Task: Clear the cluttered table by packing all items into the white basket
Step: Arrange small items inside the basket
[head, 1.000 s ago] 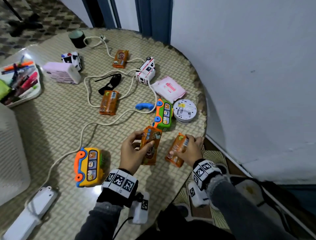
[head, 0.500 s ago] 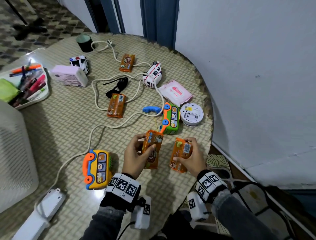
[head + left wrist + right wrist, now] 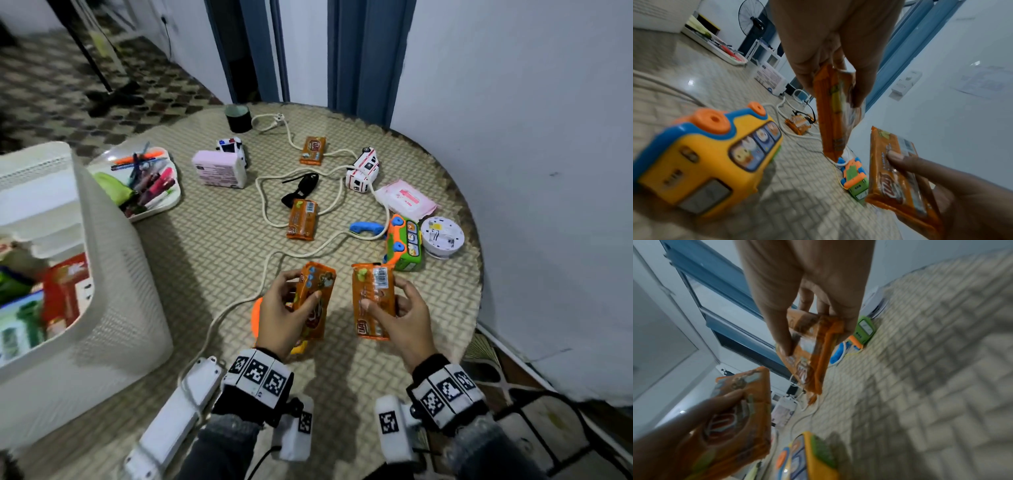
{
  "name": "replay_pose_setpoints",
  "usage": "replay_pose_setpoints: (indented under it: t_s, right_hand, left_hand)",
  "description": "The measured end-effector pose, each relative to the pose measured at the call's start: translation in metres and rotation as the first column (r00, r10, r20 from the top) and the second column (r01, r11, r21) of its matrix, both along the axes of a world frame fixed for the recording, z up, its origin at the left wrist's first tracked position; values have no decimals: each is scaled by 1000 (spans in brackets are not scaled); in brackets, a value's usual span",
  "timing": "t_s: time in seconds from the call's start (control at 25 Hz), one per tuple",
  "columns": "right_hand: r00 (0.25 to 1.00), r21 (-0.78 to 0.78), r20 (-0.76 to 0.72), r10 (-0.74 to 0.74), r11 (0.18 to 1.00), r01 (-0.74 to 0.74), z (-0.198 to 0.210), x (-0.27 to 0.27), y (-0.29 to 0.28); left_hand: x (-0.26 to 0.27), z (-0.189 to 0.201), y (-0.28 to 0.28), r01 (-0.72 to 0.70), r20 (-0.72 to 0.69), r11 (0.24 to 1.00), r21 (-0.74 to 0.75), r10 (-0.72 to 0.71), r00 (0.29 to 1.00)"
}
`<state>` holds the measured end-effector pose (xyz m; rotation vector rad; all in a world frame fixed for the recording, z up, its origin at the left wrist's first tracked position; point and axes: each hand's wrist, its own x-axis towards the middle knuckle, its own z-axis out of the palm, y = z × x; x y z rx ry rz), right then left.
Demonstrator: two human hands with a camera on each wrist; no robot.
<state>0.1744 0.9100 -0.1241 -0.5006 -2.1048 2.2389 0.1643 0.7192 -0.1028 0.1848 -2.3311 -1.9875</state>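
Note:
My left hand (image 3: 286,310) grips an orange snack pack (image 3: 317,294) lifted above the table, thumb on its front; the same pack (image 3: 835,113) hangs from my fingers in the left wrist view. My right hand (image 3: 399,313) grips a second orange pack (image 3: 371,291), barcode side up, also seen as a pack (image 3: 809,353) in the right wrist view. The white basket (image 3: 113,274) stands at the left, holding several boxes. The yellow toy bus (image 3: 707,155) sits under my left hand, mostly hidden in the head view.
On the table lie two more orange packs (image 3: 302,219) (image 3: 312,150), a green toy bus (image 3: 404,241), a blue handset (image 3: 364,228), a white round device (image 3: 442,236), a pink pack (image 3: 406,198), a toy ambulance (image 3: 363,169), sunglasses (image 3: 303,186), a pink box (image 3: 219,169), a pen tray (image 3: 144,178), a cord and power strip (image 3: 178,411).
Both hands have lifted their orange packs off the table and drawn them nearer and leftward. The view has swung left, bringing the white basket into sight.

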Motion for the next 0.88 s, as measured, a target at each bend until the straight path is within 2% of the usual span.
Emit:
replay_pose_setpoints:
  t_s: [0.12, 0.24, 0.48, 0.6, 0.88]
  right_hand:
    - [999, -147, -45, -12, 989, 5, 16, 13, -33]
    - [997, -273, -61, 45, 960, -60, 28, 25, -65]
    - [976, -312, -130, 175, 927, -208, 47, 49, -119]
    - [968, -261, -121, 219, 934, -244, 51, 74, -141]
    - [956, -276, -82, 283, 915, -294, 45, 159, -188]
  left_hand:
    - [14, 10, -33, 6, -36, 1000, 4, -6, 999]
    - [30, 18, -63, 5, -73, 999, -34, -8, 997]
    - [64, 35, -117, -145, -132, 989, 19, 146, 980]
    - [93, 43, -148, -189, -139, 982, 30, 191, 972]
    - [203, 61, -208, -235, -161, 972, 7, 233, 959]
